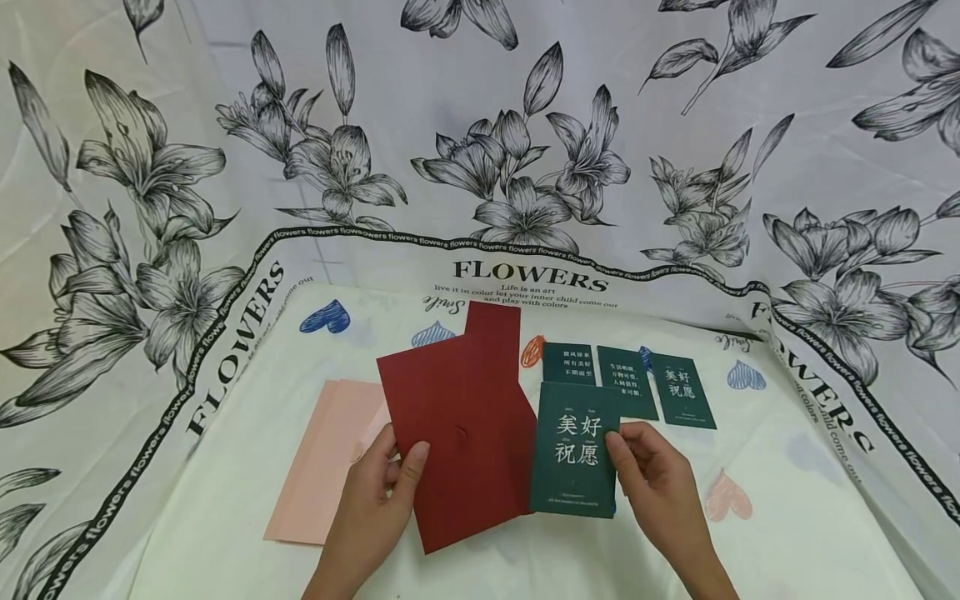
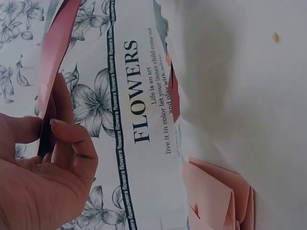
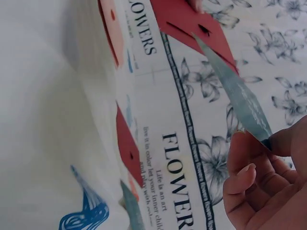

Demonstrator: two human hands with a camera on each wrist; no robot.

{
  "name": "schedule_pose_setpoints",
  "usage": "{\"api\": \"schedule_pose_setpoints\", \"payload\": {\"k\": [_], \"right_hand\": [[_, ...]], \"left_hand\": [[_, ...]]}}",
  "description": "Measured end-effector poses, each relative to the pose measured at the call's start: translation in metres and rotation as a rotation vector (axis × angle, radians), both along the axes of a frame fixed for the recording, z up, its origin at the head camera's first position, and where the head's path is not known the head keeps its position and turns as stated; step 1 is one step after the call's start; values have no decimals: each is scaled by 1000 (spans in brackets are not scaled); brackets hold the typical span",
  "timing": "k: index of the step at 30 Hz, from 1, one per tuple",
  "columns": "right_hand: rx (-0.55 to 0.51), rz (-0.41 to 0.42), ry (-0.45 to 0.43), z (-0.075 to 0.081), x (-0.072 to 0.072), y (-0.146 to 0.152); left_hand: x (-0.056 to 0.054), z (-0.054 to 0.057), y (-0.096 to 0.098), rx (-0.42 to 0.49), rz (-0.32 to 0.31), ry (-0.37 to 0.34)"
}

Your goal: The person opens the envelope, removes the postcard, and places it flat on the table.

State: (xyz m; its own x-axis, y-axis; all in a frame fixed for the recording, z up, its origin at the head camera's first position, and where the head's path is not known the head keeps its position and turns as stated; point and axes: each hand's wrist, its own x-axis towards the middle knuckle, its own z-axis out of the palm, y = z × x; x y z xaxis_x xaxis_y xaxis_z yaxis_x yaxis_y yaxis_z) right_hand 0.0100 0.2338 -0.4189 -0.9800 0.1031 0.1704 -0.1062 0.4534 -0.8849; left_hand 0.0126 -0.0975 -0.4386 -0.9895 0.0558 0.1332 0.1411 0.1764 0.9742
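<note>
In the head view my left hand [image 1: 378,500] holds a dark red paper envelope [image 1: 465,467] by its left edge, thumb on the front. The envelope is tilted and has a small slit near its middle. My right hand [image 1: 660,483] pinches a dark green card [image 1: 573,492] with white characters by its right edge. That card stands upright just right of the envelope; whether the two touch I cannot tell. In the right wrist view the green card [image 3: 240,103] appears nearly edge-on between thumb and fingers. The left wrist view shows the red envelope [image 2: 55,48] in my left hand.
Pink envelopes [image 1: 315,467] lie on the white cloth at the left. Another red envelope [image 1: 492,321] lies behind the held one, partly hidden. Three green cards, the rightmost [image 1: 684,400] in full view, lie at the right. Flower-printed cloth [image 1: 525,108] rises behind.
</note>
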Motion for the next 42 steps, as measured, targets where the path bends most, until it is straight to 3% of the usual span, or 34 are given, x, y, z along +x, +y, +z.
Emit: {"api": "schedule_pose_setpoints", "payload": {"k": [4,14,30,42], "right_hand": [[-5,-4,-38,-8,-4,11],[173,-78,-182,-28,-17,29],[172,-91,-294,-47,-26,47],[222,-80,-324,-56,-30,56]], "left_hand": [[-1,0,0,-2,28,-5],[-1,1,0,15,41,-8],[0,1,2,40,5,-45],[-2,1,4,53,-2,-62]]}}
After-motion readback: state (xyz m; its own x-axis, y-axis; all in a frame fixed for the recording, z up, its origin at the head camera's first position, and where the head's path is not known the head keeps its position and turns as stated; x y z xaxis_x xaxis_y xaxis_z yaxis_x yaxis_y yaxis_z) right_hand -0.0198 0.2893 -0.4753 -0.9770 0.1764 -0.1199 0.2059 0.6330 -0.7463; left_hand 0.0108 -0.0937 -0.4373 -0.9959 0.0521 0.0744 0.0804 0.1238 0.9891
